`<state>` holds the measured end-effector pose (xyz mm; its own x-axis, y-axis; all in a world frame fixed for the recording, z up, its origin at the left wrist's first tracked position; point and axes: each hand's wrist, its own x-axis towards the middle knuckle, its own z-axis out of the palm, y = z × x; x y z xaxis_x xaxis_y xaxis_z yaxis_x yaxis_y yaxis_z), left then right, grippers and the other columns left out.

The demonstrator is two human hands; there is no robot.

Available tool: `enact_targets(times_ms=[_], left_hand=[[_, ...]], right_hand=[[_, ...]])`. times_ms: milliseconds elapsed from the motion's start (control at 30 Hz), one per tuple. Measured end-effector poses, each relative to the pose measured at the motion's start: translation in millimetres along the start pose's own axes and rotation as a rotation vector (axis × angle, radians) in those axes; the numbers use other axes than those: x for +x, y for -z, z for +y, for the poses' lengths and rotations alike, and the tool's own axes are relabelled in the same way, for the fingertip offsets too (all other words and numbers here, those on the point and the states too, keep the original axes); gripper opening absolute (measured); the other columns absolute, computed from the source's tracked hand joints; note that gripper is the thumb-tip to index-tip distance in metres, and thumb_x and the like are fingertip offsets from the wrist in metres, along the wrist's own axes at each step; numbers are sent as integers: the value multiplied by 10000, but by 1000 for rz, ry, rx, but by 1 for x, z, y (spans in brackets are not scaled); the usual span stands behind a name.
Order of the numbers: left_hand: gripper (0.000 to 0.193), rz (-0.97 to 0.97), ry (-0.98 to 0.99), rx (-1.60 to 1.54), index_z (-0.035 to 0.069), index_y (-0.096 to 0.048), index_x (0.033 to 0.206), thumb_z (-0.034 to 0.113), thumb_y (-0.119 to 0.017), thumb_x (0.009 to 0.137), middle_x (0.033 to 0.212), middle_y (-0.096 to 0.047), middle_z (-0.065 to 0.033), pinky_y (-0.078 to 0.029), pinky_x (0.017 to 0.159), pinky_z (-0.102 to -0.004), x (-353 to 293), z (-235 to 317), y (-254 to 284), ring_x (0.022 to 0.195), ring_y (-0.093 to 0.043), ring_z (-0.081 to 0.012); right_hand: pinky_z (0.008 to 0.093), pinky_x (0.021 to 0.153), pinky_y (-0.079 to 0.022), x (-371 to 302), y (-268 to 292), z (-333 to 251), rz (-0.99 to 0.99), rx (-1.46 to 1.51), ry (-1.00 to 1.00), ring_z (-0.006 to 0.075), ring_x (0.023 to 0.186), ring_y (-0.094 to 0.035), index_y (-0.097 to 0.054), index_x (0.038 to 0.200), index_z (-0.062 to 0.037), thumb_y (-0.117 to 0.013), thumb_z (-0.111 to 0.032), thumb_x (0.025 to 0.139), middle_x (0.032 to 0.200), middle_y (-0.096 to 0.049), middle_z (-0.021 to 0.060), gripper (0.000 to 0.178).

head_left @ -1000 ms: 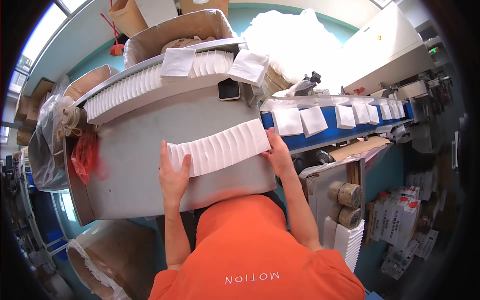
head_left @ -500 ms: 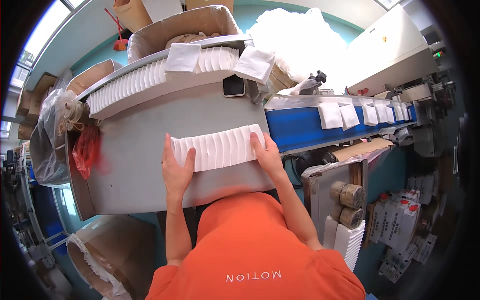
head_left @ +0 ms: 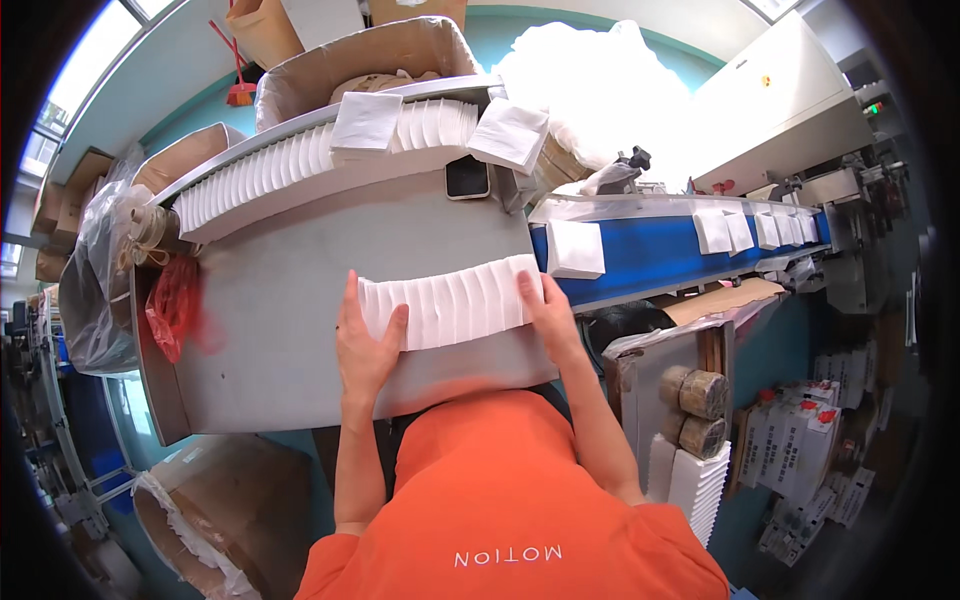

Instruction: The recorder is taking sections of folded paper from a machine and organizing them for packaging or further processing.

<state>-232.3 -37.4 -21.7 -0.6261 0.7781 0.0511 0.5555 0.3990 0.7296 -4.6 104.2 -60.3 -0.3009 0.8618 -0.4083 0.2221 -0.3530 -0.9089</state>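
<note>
Belt napkins (head_left: 575, 249) closer, napkin row (head_left: 452, 305) rightward (between both hands (head_left: 366, 348) (head_left: 553, 322))

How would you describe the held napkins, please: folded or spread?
Folded: the white napkins form a row of compact packs between the left hand and right hand.

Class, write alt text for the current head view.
A person's left hand and right hand hold opposite ends of a row of folded white paper over a grey table. White stacks sit on a blue conveyor belt to the right.

Shirt (head_left: 480, 480), one, orange; sleeves (head_left: 672, 535), short, matching orange; lettering (head_left: 508, 556), white, one line, across chest; forearms (head_left: 362, 460), bare.
</note>
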Motion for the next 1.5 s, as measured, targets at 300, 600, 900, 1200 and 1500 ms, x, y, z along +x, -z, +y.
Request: enact_targets(times_ms=[300, 600, 900, 1200, 1500], left_hand=[[849, 86, 25, 9, 1, -283, 1501, 396, -708, 881, 1320, -514, -296, -434, 1010, -468, -1, -8, -1, 1202, -521, -439], [912, -1, 12, 51, 1, -256, 1510, 434, -723, 858, 1354, -472, -284, -410, 1031, -478, -2, 7, -2, 1235, -486, -436], [969, -4, 43, 39, 1, -232, 1517, 433, -755, 826, 1362, -461, -271, -407, 1029, -481, 1, 3, -1, 1237, -478, -430], [1156, -122, 47, -72, -9, -124, 1535, 418, -842, 737, 1433, -384, -269, -370, 1069, -481, -10, 23, -10, 1309, -407, -415], [1196, -67, 64, 8, 21, -120, 1547, 457, -854, 709, 1430, -382, -273, -380, 1062, -478, -8, 14, -6, 1304, -413, -415]], right_hand=[[299, 907, -477, -13, 9, 17, -307, 677, -370, 144, 1058, -607, -557, 1279, -43, -555, -325, 1006, 1167, -647, 42, 393], [313, 870, -483, -1, -6, -10, -80, -49, 5, 164, 976, -615, -572, 1211, -4, -581, -382, 988, 1086, -661, 78, 438], [361, 913, -519, -10, 25, 32, -110, 339, -242, 220, 1071, -638, -501, 1315, 14, -591, -160, 959, 1213, -633, 112, 406], [276, 839, -467, -8, -15, 13, -16, -4, 94, 139, 936, -592, -595, 1166, -10, -590, -436, 977, 1010, -648, 50, 466], [332, 746, -542, -17, 20, 17, 86, 634, -194, 190, 937, -648, -524, 1242, 27, -609, -228, 967, 1104, -646, 90, 385]])
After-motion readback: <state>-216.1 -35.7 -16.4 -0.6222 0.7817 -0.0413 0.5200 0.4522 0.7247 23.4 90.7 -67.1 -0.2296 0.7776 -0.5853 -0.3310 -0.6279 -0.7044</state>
